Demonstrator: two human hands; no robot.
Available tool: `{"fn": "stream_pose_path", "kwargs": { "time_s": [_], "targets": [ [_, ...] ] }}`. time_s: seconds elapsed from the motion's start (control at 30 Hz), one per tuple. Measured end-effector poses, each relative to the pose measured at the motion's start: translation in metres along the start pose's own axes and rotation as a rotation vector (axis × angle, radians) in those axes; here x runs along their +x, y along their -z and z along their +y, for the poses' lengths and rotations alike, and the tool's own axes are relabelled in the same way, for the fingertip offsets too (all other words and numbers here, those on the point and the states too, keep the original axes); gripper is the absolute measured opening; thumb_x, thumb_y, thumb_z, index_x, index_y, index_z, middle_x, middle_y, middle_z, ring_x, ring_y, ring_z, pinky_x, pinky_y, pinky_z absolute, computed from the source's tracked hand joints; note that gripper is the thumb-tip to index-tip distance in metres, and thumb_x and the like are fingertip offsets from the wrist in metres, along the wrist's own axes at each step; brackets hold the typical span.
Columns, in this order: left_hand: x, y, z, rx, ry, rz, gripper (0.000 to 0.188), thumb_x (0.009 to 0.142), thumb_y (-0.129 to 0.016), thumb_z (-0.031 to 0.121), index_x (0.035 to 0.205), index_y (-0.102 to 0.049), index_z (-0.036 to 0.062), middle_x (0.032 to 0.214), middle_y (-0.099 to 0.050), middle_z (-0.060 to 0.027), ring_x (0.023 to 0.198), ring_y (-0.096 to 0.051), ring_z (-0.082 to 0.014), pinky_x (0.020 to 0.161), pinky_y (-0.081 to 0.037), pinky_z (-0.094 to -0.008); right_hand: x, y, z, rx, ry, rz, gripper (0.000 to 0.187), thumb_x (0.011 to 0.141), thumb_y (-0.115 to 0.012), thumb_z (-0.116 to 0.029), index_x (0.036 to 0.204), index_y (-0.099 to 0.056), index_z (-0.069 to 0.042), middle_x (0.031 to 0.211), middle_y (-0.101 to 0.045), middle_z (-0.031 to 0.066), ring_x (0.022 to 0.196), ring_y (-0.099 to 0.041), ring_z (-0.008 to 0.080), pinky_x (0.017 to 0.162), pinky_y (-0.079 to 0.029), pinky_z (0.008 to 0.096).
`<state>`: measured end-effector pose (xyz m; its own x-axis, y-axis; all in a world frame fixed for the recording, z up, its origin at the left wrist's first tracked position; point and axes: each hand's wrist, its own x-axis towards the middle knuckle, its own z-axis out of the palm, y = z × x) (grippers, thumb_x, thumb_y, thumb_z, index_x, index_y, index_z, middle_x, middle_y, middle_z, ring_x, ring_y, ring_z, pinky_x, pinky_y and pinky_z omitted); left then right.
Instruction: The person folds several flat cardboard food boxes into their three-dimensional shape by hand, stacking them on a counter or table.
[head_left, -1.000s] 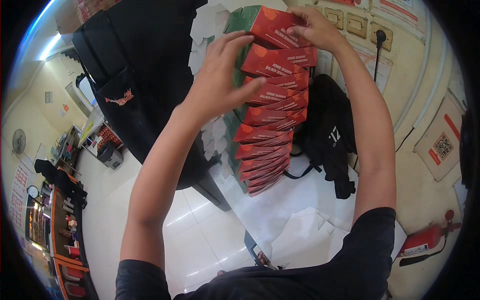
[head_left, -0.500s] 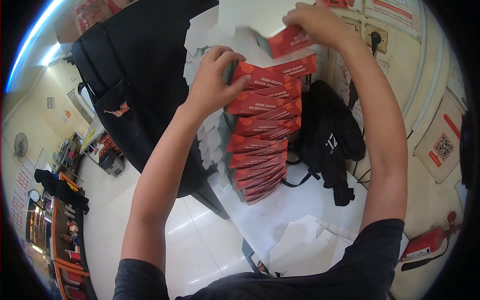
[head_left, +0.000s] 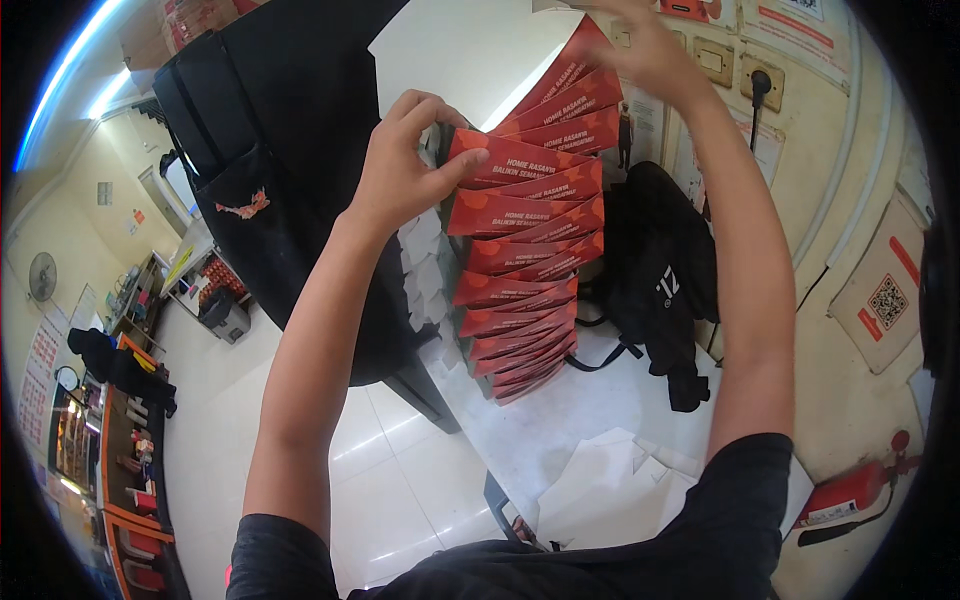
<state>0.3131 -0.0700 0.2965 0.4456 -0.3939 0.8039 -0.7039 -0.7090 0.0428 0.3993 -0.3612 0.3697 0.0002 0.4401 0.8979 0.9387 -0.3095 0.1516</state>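
Note:
A tall stack of nested red cardboard boxes (head_left: 525, 214) with white insides stands on a white table. My left hand (head_left: 408, 152) grips one box near the top, its thumb on the red front and its fingers behind the edge. Above it, the uppermost box (head_left: 574, 66) slants up to the right, with a broad white panel (head_left: 455, 50) spread out to its left. At the right end of this top box is my right hand (head_left: 650, 50); motion smears its fingers, so their grip is unclear.
Beside the stack a black bag (head_left: 660, 275) lies against the wall. White cardboard pieces (head_left: 610, 490) cover the table's near end (head_left: 500, 440). A large black bag (head_left: 290, 190) stands to the left. On the right wall are a plugged socket (head_left: 760, 82) and a red fire extinguisher (head_left: 850, 492).
The box my right hand held apart above the stack now rests at its top, tilted, its white panel spread left. My left hand has shifted slightly left and stays on the stack.

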Motion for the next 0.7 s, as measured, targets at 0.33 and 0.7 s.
{"fn": "stream_pose_path", "kwargs": {
  "time_s": [0.33, 0.7],
  "targets": [
    [0.004, 0.010, 0.000, -0.049, -0.012, 0.026, 0.027, 0.078, -0.082, 0.016, 0.088, -0.061, 0.0025, 0.091, -0.058, -0.0051, 0.086, -0.059, -0.0183, 0.080, -0.047, -0.0299, -0.082, -0.059, 0.005, 1.162, -1.026, 0.089, 0.088, 0.092, -0.034, -0.075, 0.153, -0.027, -0.013, 0.154, -0.037, 0.0095, 0.142, -0.035, 0.0277, 0.109, -0.034, 0.0509],
    [-0.004, 0.019, -0.003, -0.059, -0.008, 0.047, 0.039, 0.079, -0.082, 0.024, 0.109, -0.065, 0.0047, 0.111, -0.064, -0.0087, 0.106, -0.063, -0.0219, 0.094, -0.049, -0.0336, -0.085, -0.063, 0.003, 0.939, -1.231, 0.049, 0.071, 0.096, -0.043, -0.065, 0.140, -0.048, -0.010, 0.137, -0.051, 0.0085, 0.122, -0.051, 0.0218, 0.104, -0.041, 0.0411]
  ]
}}
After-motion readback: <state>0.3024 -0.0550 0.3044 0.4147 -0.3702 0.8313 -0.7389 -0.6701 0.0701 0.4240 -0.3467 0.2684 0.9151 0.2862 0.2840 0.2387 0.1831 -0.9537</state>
